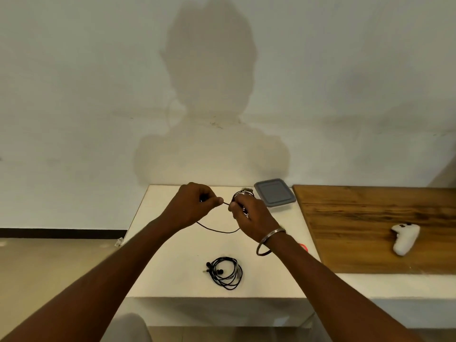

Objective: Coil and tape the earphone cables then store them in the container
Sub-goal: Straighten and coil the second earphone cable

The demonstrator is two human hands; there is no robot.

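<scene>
Hands are hovering over the far part of a white table [172, 267]. The left hand [195, 203] is pinching a thin black earphone cable [222, 232] between thumb and finger. The right hand [249, 215] is gripping the same cable, and some of it is looping round its fingers in a small coil. A short bit is stretching between the two hands, and a longer bit is hanging down in a curve. A second earphone cable [225, 272], already coiled, is lying on the table nearer the person. The container [274, 195], with its grey lid on, is sitting at the table's far right corner, just behind the right hand. A silver bangle [269, 243] is hanging on the right wrist. A white game controller [406, 238] is lying on a wooden board [357, 218] to the right
</scene>
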